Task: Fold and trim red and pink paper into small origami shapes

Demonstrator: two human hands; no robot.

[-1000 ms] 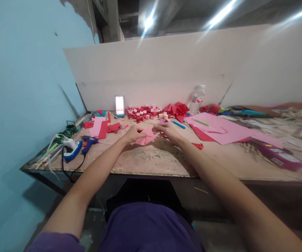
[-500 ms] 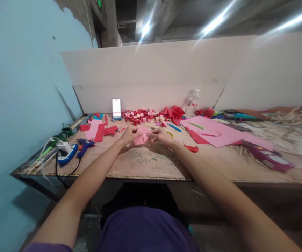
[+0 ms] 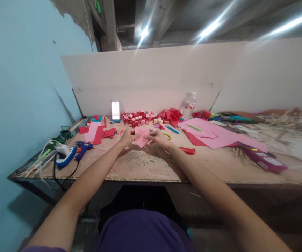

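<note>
A small folded piece of pink paper (image 3: 141,137) is held up just above the worktable (image 3: 151,164), between both hands. My left hand (image 3: 127,137) pinches its left side with closed fingers. My right hand (image 3: 159,137) grips its right side the same way. Both forearms reach out from the bottom of the view. How the paper is folded cannot be made out.
A pile of small red and pink paper cubes (image 3: 140,117) and a phone (image 3: 115,111) stand at the back. Pink sheets (image 3: 214,134) lie right, red-handled scissors (image 3: 186,150) near my right wrist. A blue glue gun (image 3: 82,147) and power strip (image 3: 63,155) are left.
Both hands have drawn closer together and lifted the pink paper slightly, folding it narrower. The head view has shifted a little.
</note>
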